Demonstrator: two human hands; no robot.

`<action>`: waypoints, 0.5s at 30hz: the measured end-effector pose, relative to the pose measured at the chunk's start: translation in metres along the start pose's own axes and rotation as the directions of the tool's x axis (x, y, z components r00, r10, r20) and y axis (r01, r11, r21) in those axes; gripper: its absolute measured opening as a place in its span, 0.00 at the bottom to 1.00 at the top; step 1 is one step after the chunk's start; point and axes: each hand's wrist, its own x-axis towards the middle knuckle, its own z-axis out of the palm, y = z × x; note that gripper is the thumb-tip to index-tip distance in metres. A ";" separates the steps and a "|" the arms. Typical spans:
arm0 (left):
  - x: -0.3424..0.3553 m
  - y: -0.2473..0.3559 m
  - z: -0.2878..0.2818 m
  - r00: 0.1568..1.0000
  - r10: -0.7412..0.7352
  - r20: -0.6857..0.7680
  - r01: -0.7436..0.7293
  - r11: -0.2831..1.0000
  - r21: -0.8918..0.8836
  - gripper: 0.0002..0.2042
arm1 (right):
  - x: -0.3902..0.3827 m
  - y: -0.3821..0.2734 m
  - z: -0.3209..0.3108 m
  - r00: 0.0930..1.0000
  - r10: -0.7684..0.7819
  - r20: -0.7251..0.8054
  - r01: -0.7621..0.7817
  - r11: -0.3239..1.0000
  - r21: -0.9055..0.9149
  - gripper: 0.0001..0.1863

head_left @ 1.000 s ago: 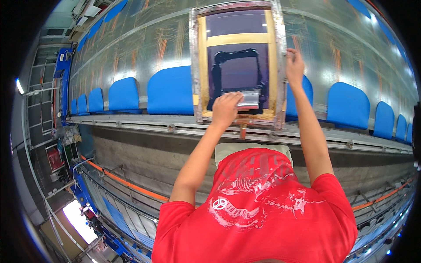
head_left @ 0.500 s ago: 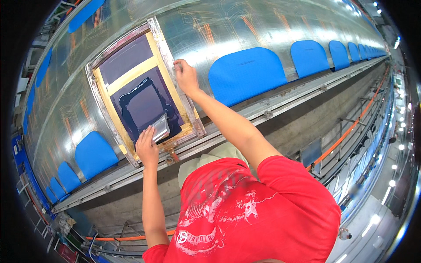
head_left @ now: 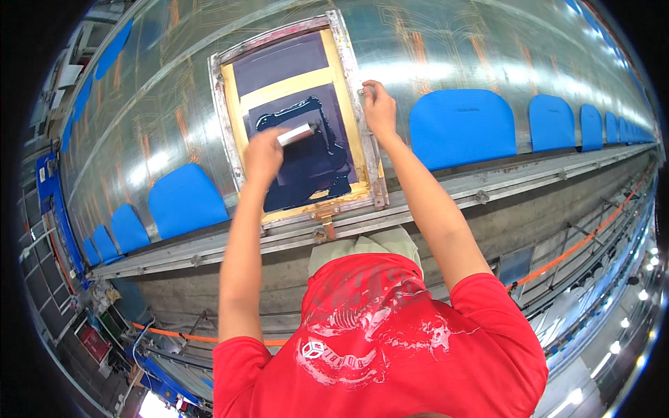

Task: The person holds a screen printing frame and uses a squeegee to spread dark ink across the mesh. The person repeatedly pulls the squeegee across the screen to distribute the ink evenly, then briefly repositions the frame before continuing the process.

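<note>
A screen-printing frame (head_left: 344,63) lies on the long metal table, its mesh edged with yellow tape (head_left: 287,88). Dark, wet ink (head_left: 306,187) covers the near part of the mesh and rings a paler middle. My left hand (head_left: 263,155), slightly blurred, is closed around a squeegee (head_left: 297,134) with a pale, shiny face. The squeegee is tilted over the middle of the mesh, partly hidden by my fingers. At the frame's right rail, my right hand (head_left: 380,111) is closed, fingers curled onto the outer edge.
Blue rounded panels (head_left: 463,129) lie in a row along the table (head_left: 390,42) on both sides of the frame. A metal rail (head_left: 446,198) with small bolts runs along the table's near edge. An orange hose or pipe (head_left: 557,258) runs below it, at right.
My left hand has moved the squeegee away from the frame's near end, up to the mesh's middle. My right hand stays at the right rail. The whole view has shifted.
</note>
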 end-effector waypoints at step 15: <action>-0.080 0.001 0.050 0.975 0.217 -0.054 -0.206 0.964 0.166 0.22 | -0.005 0.005 -0.001 0.997 0.021 -0.068 -0.014 0.996 0.090 0.08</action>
